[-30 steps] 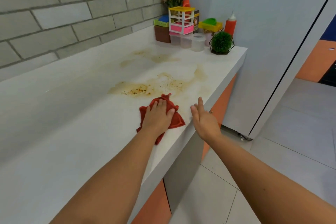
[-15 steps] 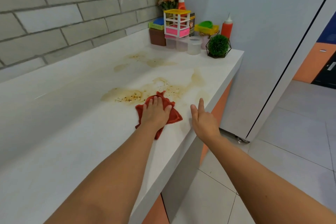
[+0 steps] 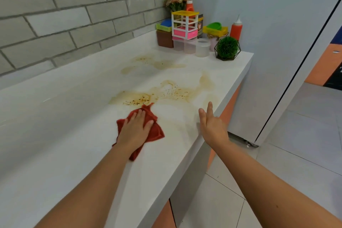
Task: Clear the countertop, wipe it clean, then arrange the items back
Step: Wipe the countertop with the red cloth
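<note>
Wiping barely begun.
Pressing cloth (image 3: 157, 132) under flat left hand (image 3: 136, 129), right hand (image 3: 212, 126) spread, empty; stains (image 3: 140, 99) left, items (image 3: 185, 27) seemingly cleared aside.

L hand (image 3: 136, 129) slid cloth (image 3: 157, 133) leftward, away from R hand (image 3: 212, 127).

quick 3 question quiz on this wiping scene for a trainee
1. True or false: the left hand presses the red cloth flat on the countertop.
2. Which hand touches no cloth? A) left hand B) right hand C) neither
3. Short answer: is the brown stain wiped off?

Key: 1 true; 2 B; 3 no, it lies just beyond the cloth.
</note>
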Demonstrator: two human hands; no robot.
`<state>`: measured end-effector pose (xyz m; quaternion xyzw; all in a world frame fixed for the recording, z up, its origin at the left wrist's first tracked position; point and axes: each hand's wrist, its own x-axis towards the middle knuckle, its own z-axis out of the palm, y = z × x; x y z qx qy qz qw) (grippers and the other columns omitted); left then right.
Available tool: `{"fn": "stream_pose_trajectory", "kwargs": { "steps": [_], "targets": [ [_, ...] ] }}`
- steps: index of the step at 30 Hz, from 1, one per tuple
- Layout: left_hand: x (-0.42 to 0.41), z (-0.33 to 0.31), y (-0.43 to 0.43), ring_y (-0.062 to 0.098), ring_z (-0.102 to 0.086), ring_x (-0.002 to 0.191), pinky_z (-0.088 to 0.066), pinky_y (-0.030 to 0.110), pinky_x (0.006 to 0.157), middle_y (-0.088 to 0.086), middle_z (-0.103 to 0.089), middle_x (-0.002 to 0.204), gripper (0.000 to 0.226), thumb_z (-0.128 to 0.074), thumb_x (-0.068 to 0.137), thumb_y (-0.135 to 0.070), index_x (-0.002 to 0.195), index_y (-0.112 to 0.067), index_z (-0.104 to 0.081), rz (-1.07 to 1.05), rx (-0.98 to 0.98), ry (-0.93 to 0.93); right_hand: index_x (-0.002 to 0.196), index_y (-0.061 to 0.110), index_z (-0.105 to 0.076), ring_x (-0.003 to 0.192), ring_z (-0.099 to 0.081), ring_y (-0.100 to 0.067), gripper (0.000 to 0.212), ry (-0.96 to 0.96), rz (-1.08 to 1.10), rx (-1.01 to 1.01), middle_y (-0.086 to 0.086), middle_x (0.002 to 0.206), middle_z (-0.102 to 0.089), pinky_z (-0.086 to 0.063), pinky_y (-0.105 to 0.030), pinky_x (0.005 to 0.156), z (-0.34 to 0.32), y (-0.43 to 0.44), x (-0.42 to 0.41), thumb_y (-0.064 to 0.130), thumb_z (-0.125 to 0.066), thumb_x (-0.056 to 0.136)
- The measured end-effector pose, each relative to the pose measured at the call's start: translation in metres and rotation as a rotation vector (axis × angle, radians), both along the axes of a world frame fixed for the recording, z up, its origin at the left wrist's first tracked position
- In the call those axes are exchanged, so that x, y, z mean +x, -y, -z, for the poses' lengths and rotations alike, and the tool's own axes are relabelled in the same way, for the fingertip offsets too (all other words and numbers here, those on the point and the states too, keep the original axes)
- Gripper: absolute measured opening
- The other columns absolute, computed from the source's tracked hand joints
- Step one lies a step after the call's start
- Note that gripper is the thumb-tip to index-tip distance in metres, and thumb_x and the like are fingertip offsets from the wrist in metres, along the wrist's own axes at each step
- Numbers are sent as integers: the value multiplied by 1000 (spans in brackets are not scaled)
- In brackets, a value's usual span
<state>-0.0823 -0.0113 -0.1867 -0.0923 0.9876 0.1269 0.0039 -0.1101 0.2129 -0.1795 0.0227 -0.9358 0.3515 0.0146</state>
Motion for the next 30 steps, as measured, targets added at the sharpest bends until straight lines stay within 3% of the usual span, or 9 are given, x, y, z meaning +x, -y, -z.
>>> {"fn": "stream_pose_trajectory", "kwargs": {
  "steps": [2,3,7,10,12,17,23,26,30],
  "targets": [
    [-10,0,-19,22,-19,142,-11,38,117,7,-21,155,59,-25,99,-44,148,-12,-18,42,5,-20,150,7,-1,93,-56,-33,60,35,-31,34,-2,66,-55,-37,-39,102,-3,3,3,39,-16,101],
    [-7,1,-31,21,-19,142,-11,37,117,5,-22,155,59,-26,98,-45,148,-14,-19,120,17,-28,150,7,1,97,-57,-32,60,32,-32,69,-3,65,-57,-30,-39,109,-5,5,2,39,-15,102],
    [28,3,-41,8,-5,145,1,30,116,-7,-9,157,61,-24,97,-50,149,-22,-11,344,37,-7,150,11,-4,113,-56,-25,56,-72,-66,112,-10,93,-68,-13,-39,118,-14,32,-3,37,-13,101],
    [35,2,-6,7,-5,145,2,31,116,-8,-10,157,61,-26,97,-50,150,-23,-11,259,58,-10,148,11,-18,124,-48,-26,51,-134,-181,49,-13,125,-59,-17,-37,115,-24,64,1,33,-19,102],
    [31,-2,22,9,-6,145,-1,34,117,-5,-11,157,61,-27,97,-49,150,-21,-12,170,59,-11,145,11,-26,125,-46,-28,48,-111,-261,103,-12,136,-50,-25,-36,110,-28,82,3,31,-24,102],
    [9,-7,90,27,-32,135,-21,41,113,4,-34,149,60,-36,96,-45,147,-17,-20,-112,151,-100,138,12,-37,112,-54,-28,42,-23,-352,355,-7,133,-48,-40,-36,90,-19,103,-4,31,-27,101],
    [-59,5,150,29,-28,137,-17,46,115,15,-34,147,59,-26,98,-41,143,-4,-25,-303,67,-65,129,13,-47,114,-48,-21,42,-29,-335,396,-3,126,-53,-39,-30,88,-8,108,-8,36,-25,101],
    [-87,3,154,27,-26,138,-19,46,114,13,-32,149,54,-22,99,-40,141,-7,-31,-239,-4,-7,130,16,-45,114,-48,-20,43,-34,-343,391,0,126,-52,-38,-28,89,-7,107,-9,39,-23,101],
    [-81,2,103,22,-26,139,-18,40,114,9,-31,151,51,-26,99,-38,142,-12,-31,68,18,-18,133,19,-41,113,-50,-20,45,-63,-314,377,0,126,-53,-39,-29,86,-8,110,-7,42,-20,101]
  ]
}}
